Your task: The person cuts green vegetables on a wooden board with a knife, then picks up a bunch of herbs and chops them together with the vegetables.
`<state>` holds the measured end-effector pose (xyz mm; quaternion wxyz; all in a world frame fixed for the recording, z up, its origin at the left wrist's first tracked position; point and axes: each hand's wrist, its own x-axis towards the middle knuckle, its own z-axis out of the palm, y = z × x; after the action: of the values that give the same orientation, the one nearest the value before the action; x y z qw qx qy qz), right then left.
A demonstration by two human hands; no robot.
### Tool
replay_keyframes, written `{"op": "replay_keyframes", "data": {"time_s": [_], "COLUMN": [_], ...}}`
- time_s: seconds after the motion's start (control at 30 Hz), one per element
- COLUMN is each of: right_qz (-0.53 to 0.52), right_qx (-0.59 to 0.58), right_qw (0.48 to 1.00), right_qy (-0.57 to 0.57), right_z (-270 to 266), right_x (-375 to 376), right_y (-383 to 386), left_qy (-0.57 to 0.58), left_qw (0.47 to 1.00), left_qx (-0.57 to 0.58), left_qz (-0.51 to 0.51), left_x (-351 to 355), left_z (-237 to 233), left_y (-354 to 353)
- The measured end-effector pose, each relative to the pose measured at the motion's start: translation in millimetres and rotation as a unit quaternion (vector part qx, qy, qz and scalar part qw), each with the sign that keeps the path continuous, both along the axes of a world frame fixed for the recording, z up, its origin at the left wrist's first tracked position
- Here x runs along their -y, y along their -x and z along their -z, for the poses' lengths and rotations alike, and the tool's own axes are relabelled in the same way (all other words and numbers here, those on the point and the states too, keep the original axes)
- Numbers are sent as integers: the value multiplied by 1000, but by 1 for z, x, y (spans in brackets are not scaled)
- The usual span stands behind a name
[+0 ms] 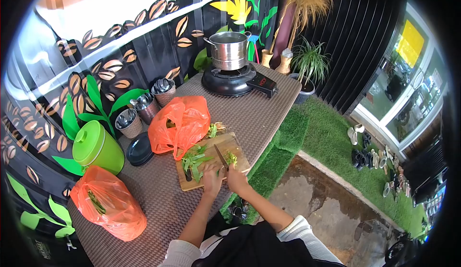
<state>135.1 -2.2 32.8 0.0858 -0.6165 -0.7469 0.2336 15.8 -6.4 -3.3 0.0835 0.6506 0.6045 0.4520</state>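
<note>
A wooden cutting board (193, 184) lies near the table's front edge. My right hand (236, 179) is closed round the handle of a knife (221, 155), its blade pointing away from me over the board. Close beside it, my left hand (212, 178) is closed on the board at the stem end of some leafy greens (193, 161); its fingertips are partly hidden. Finely chopped greens (232, 159) sit in a small heap just right of the blade. More stems with roots (217, 129) lie behind the board.
Two orange plastic bags (185, 118) (113, 207) stand on the woven-look table (163, 219). Behind are a green lidded bucket (98, 147), dark plates (140, 149) and cutlery cups (128, 123). A steel pot (229, 50) sits on a black portable stove (228, 82) at the far end.
</note>
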Motion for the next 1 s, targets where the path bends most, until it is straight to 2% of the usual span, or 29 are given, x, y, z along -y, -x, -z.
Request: {"op": "replay_keyframes", "data": {"time_s": [0.13,0.33,0.47,0.53,0.6,0.73,0.83,0.9,0.93,1.0], "right_qz": [62,-23,-4,46,39,7,-16,15,46,51], "right_qx": [-33,4,14,-36,-28,-31,-10,-12,-14,-16], "right_qw": [997,999,1000,998,999,999,1000,1000,999,999], "right_qy": [40,-48,-14,15,16,-4,-8,-9,-10,10], "right_z": [-6,9,-7,-9,-5,4,4,3,0,-7], "right_x": [18,-8,13,24,16,-8,-4,12,17,21], "right_y": [12,-2,2,12,16,8,2,10,15,20], "left_qy": [-4,10,37,34,19,12,18,23,22,77], "left_qw": [1000,1000,998,998,1000,1000,1000,994,994,971], "left_qx": [8,3,48,50,-4,-22,7,103,105,224], "left_qz": [9,-1,-22,-14,2,6,8,36,36,18], "left_x": [0,1,3,4,6,3,-1,-6,-9,-11], "left_z": [-1,1,-5,-8,-9,-9,-6,-5,-4,1], "left_y": [1,-2,-2,-1,0,4,11,13,13,12]}}
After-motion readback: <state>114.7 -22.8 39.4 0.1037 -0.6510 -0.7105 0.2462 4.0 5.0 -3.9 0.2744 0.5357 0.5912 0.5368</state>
